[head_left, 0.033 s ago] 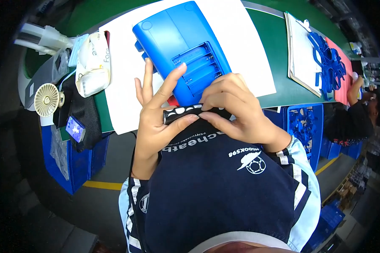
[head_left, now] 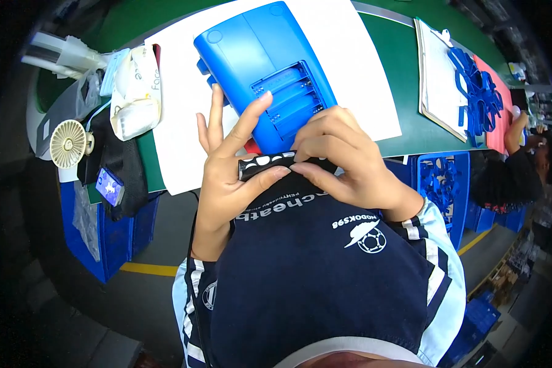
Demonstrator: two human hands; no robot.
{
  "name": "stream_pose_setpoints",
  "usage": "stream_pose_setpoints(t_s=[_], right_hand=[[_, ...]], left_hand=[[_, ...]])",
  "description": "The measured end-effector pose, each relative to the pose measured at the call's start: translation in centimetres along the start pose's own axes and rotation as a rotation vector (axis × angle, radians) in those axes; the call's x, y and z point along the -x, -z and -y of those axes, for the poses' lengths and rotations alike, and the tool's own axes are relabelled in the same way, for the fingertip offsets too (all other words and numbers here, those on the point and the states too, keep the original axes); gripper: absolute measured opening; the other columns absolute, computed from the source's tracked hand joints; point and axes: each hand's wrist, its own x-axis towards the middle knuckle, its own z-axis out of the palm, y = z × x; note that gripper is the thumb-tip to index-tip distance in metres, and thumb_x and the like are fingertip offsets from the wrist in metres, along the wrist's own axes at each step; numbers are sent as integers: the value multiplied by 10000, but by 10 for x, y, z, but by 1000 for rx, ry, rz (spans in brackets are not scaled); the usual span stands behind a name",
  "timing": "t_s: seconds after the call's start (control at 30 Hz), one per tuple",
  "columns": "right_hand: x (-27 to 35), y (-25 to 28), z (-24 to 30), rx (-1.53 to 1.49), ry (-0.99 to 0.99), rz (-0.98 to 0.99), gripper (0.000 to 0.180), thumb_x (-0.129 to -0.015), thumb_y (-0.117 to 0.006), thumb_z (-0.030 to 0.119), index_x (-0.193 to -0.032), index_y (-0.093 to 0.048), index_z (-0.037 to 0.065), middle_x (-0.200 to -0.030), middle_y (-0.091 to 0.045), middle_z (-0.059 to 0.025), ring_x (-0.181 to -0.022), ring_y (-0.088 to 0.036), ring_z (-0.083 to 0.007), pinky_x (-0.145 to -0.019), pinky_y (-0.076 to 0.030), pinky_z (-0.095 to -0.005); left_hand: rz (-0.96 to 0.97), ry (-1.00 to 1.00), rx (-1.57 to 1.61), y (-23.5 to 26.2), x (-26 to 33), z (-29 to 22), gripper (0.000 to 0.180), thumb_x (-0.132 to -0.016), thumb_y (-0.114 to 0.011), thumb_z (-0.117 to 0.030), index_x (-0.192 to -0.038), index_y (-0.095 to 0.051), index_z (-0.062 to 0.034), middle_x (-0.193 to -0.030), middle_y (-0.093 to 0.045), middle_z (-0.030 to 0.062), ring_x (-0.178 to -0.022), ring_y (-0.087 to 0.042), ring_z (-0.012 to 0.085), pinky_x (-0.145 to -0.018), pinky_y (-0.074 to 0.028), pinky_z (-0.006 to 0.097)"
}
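Note:
Close to my chest, a black strip with white rounded shapes (head_left: 262, 163) is held between my two hands; its exact kind I cannot make out. My left hand (head_left: 226, 161) grips its left end with the thumb along the front, while the other fingers spread upward. On the right part of the strip, my right hand (head_left: 343, 153) pinches with thumb and curled fingers. Just beyond them lies a blue plastic device (head_left: 251, 49), underside up, with an uncovered battery compartment (head_left: 286, 98) showing long slots and metal contacts. My left index fingertip overlaps the compartment's edge in view.
A white sheet (head_left: 368, 92) covers part of the green table (head_left: 392, 49). At left are a tissue pack (head_left: 135, 92), a small fan (head_left: 69, 144) and a purple-screened gadget (head_left: 110, 187). To the right lie a clipboard (head_left: 438, 86) and blue plastic parts (head_left: 478, 92). Another person's hand (head_left: 516, 130) shows far right.

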Motion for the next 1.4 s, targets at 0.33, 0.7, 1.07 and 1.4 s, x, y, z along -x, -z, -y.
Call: stream_pose_setpoints(t_s=[0.33,0.7,1.07,1.4], right_hand=[[-2,1,-1,-93,-21,-9,186,-680,-691,42,-822,-571,43,-855,-520,-79,-823,-526,-250,-733,-430,-329],[-71,28,-70,-28,76,-178,154,-760,-688,137,-847,-602,43,-1068,-554,-95,-1070,-513,-200,-864,-397,-283],[-108,25,-70,-593,-240,-185,96,-796,-625,79,-823,-588,-6,-924,-588,-34,-770,-524,-58,-719,-430,-197],[-110,26,-63,-388,-284,-179,140,-796,-632,112,-831,-594,-18,-813,-595,-17,-708,-509,-44,-646,-416,-188]], left_hand=[[6,18,30,1,0,-1,660,-682,-728,-327,-1273,-495,-148,-1300,-497,56,-1372,-45,353,-1022,120,535],[2,66,39,2,5,-1,683,-673,-728,-326,-1284,-482,-147,-1300,-492,94,-1371,-51,351,-1031,110,520],[-2,68,15,4,8,3,685,-673,-715,-383,-1278,-490,-154,-1284,-502,117,-1373,-57,337,-1045,90,507],[-1,89,49,4,9,4,685,-670,-715,-390,-1275,-495,-154,-1299,-490,106,-1373,-56,337,-1046,90,511]])
